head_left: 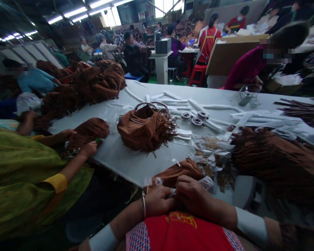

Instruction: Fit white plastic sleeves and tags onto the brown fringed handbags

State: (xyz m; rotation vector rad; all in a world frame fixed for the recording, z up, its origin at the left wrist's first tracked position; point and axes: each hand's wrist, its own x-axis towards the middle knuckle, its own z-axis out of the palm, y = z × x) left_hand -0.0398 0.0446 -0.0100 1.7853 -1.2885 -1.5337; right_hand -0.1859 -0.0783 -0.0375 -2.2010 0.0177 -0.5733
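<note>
Both hands, left hand and right hand, closed on fringed brown piece at grey table edge, crowded workshop.

This is a factory workshop where fringed suede bags are made or finished. A long white worktable runs through the room, strewn with a brown fringed bag, heaps of the same brown fringed pieces, white paper rolls and tape rings. Many seated workers line further benches behind, under rows of fluorescent ceiling tubes. Large cardboard cartons, red plastic stools and a machine on a white stand fill the floor beyond
</note>
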